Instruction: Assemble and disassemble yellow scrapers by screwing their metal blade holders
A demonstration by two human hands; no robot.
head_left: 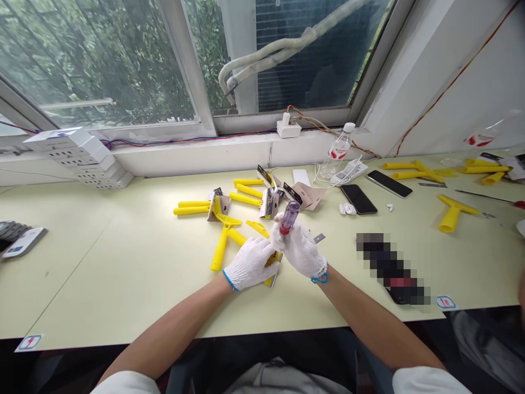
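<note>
Left hand: white knit glove, low centre of the frame; fingers curled shut over a yellow scraper, pinning it to the table so that it cannot turn under the tool.
Right hand: gloved, touching the left hand on its right; fingers wrapped closed around the screwdriver, handle pointing up and away, shaft hidden between the gloves.
Screwdriver: translucent purple-red handle, tilted toward the upper right; held near upright, apparently to bear down on the scraper's head.
Yellow scraper: mostly covered by the left glove; only a yellow edge and a grey blade end show at the glove's lower right.
Loose blade: small grey piece lying flat just right of the hands, within easy reach.
Scraper pile: more yellow handles and carded packs, just above the hands at mid-frame.
Phones: two dark handsets, upper right of the hands, well apart from the work.
Water bottle: upright by the window sill, behind the phones.
Far scrapers: yellow handles at the right edge of the frame.
</note>
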